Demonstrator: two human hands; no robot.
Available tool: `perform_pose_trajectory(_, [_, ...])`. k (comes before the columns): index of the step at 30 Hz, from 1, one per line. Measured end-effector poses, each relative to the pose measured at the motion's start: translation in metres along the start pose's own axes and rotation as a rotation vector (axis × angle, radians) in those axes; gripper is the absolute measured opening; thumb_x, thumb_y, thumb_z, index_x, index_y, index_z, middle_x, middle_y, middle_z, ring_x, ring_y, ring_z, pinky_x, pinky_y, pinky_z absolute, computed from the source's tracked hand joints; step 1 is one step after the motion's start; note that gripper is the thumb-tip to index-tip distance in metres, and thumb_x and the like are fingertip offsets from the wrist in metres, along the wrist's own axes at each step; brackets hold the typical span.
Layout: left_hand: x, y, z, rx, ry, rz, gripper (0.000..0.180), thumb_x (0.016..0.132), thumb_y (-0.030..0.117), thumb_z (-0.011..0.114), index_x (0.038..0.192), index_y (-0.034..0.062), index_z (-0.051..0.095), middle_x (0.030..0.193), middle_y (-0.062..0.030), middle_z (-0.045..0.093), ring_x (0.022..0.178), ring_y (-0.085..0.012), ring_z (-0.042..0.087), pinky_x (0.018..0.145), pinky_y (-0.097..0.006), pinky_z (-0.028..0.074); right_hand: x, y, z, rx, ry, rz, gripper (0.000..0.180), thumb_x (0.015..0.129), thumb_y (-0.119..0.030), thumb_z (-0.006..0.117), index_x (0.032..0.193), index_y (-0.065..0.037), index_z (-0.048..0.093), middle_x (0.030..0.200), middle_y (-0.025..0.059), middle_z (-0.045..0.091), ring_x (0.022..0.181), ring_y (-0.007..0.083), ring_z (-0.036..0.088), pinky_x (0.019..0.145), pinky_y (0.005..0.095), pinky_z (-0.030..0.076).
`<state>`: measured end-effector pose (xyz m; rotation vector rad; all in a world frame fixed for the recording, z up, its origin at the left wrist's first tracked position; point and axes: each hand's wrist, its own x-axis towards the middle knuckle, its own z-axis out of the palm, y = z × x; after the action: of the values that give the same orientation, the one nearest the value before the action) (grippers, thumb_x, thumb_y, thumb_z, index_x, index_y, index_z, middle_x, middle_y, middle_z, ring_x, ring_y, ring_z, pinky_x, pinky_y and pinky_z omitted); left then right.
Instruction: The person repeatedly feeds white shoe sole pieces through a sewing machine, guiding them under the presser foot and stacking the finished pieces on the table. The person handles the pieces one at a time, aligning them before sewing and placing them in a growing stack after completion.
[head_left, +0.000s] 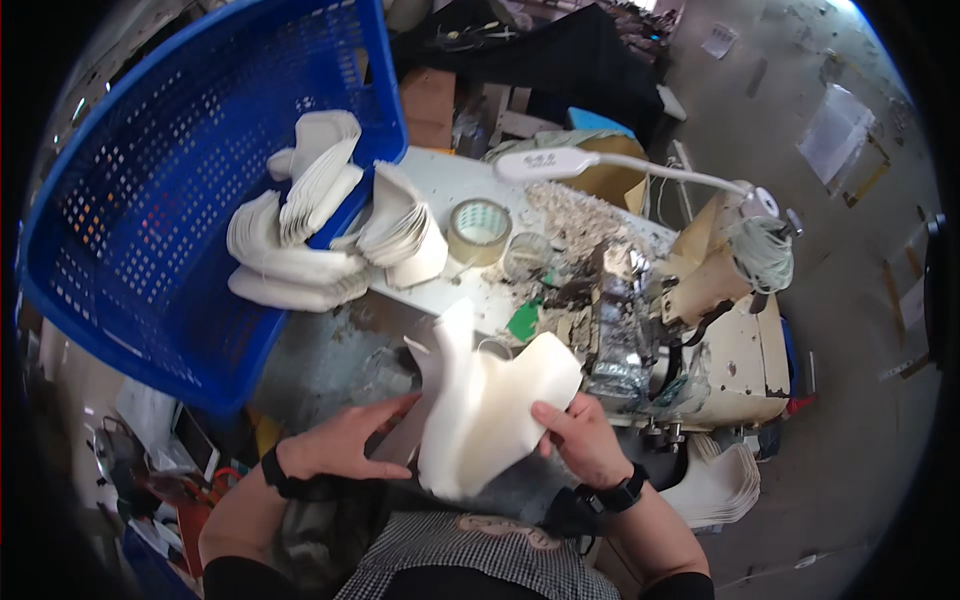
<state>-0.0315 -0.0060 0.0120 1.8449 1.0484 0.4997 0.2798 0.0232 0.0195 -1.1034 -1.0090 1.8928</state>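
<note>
A curved white sheet piece [500, 410], bent into a winged shape, is held up in front of my body. My right hand [585, 440] pinches its right edge, thumb on the near face and fingers behind. To the left of the piece is my left hand [345, 440], its thumb and fingers spread apart; some fingertips are hidden behind the sheet. Stacks of similar white pieces [300, 255] rest at the rim of a blue basket [190, 200], and another stack [405, 225] lies on the light work table [400, 295].
A bench machine [725, 350] littered with scraps stands at the right, under a white bendable lamp [545, 163]. Tape rolls [479, 230] and a green scrap [523, 320] lie on the table. More white pieces [715, 485] are stacked at the lower right.
</note>
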Motion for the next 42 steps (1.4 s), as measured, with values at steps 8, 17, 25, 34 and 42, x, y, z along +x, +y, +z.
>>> perform_pose_trajectory(8, [-0.014,-0.044,-0.046,0.391,0.514,0.006,0.044,0.075,-0.004,0.054,0.118,0.0051,0.060,0.100,-0.0196,0.063,0.092,-0.0374,0.063,0.079,-0.039,0.051,0.024,-0.001,0.012,-0.196,0.037,-0.014,0.024,0.093,-0.015,0.058,0.111,0.002,0.056,0.085,0.0050,0.064,0.055,0.0062,0.054,0.047,0.0197,0.044])
perform_pose_trajectory(17, [-0.024,-0.026,-0.041,0.570,0.540,-0.134,0.048,0.075,0.012,0.072,0.120,0.0051,0.058,0.114,-0.0142,0.058,0.104,-0.0334,0.057,0.089,-0.040,0.047,-0.010,-0.032,0.039,-0.250,0.009,-0.319,0.051,0.088,-0.005,0.063,0.134,0.006,0.042,0.094,0.0057,0.065,0.072,0.0059,0.059,0.062,0.0188,0.046])
perform_pose_trajectory(25, [0.025,0.061,-0.047,0.298,0.458,0.294,0.047,0.078,0.019,0.073,0.118,0.0009,0.058,0.120,-0.0165,0.057,0.109,-0.0317,0.057,0.093,-0.037,0.046,-0.081,-0.047,-0.009,-0.217,-0.053,-0.382,0.030,0.084,-0.005,0.066,0.110,0.009,0.063,0.099,0.0144,0.067,0.089,0.0182,0.064,0.081,0.0291,0.048])
perform_pose_trajectory(34, [0.127,0.119,0.026,-0.330,-0.205,-0.017,0.022,0.088,0.018,0.067,0.100,-0.0006,0.064,0.077,-0.0011,0.065,0.058,-0.0036,0.057,0.053,-0.019,0.048,-0.103,-0.009,-0.017,-0.332,0.320,-0.384,0.013,0.090,-0.008,0.063,0.098,0.003,0.063,0.082,0.0029,0.065,0.071,0.0055,0.057,0.064,0.0206,0.045])
perform_pose_trajectory(42, [0.191,0.118,0.045,-0.180,-0.267,-0.125,0.016,0.092,0.010,0.058,0.096,-0.0058,0.059,0.073,-0.0073,0.066,0.064,-0.0092,0.065,0.058,-0.022,0.053,-0.093,0.023,-0.045,-0.174,0.620,-0.362,0.016,0.092,-0.014,0.064,0.094,0.002,0.061,0.078,-0.0013,0.064,0.065,0.0001,0.052,0.057,0.0160,0.040])
